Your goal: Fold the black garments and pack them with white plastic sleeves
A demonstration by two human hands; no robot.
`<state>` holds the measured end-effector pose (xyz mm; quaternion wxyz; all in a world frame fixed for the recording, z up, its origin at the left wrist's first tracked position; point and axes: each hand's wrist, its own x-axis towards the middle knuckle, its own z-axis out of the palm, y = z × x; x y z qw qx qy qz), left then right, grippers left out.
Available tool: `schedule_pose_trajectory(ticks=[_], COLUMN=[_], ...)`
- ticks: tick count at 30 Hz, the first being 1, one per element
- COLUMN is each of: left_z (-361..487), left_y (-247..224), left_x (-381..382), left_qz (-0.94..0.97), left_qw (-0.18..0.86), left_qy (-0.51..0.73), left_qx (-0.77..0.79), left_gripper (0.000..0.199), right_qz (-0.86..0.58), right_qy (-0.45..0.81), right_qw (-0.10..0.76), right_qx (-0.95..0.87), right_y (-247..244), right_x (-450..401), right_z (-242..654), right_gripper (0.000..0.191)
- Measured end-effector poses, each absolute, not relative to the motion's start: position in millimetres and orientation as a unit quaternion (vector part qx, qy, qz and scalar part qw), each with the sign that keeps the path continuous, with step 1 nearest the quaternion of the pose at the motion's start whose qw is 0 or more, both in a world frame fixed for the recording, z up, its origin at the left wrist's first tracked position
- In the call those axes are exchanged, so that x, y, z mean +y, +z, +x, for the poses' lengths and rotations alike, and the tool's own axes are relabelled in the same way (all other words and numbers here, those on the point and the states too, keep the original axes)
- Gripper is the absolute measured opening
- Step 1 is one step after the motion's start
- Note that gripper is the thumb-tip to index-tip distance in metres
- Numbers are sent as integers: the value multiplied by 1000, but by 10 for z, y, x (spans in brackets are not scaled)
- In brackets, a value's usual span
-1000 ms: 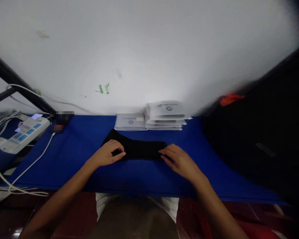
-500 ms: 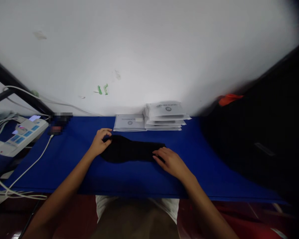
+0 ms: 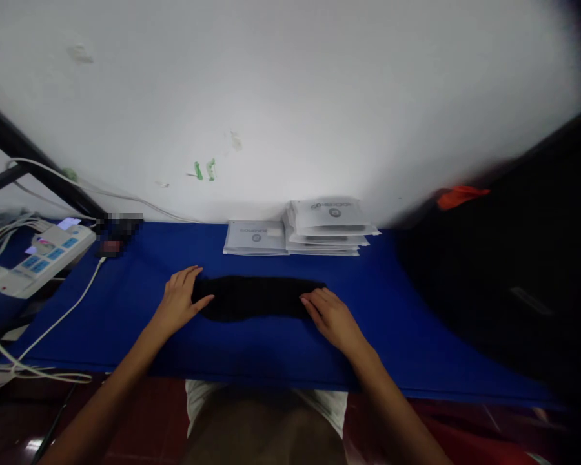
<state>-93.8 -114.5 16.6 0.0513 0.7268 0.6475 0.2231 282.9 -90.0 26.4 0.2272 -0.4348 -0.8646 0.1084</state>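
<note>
A long piece of black cloth [image 3: 259,298] lies flat across the blue table, its folds too dark to make out. At its left end is my left hand [image 3: 181,300], thumb and fingers spread apart, the thumb touching the cloth's edge. My right hand [image 3: 330,316] has its fingers closed together on the cloth's right end. Just behind the cloth, against the wall, is a stack of flat white printed pouches [image 3: 326,219]. Beside the stack on the left lies another flat pouch area [image 3: 254,239].
A white power strip [image 3: 46,258] with several cables stands at the left, near a blurred-out dark object [image 3: 119,236]. A large black mass [image 3: 494,271] with an orange piece [image 3: 459,197] covers the right side. The blue tabletop [image 3: 252,355] ends in front of my body.
My left hand has shifted left and nearer to me, opening wider. The cloth's rounded left part looks narrower and straighter. My right hand stays at the right end.
</note>
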Motion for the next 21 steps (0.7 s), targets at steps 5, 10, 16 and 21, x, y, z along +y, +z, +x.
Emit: schedule_pose_trajectory(ticks=[5,10,16,21], left_z=[-918,-852,-814,-574], left_y=[190,405,614,599], left_x=[-1155,-1178,-1090,-974], left_qz=[748,706,572,504], left_qw=[90,180,196,182], left_qy=[232,274,403,542], left_qx=[616,628,687,647], left_gripper=[20,16,34,51], right_qz=[-437,-405,-400,-375], right_qy=[109,134,147,183], right_qw=[243,308,352,320], right_qx=[-859,-851,-833,-850], right_y=[229,228,260,280], right_x=[-921,-938,-940,-946], right_z=[2846,2858,2875,2882], right_gripper=[29,20,17,17])
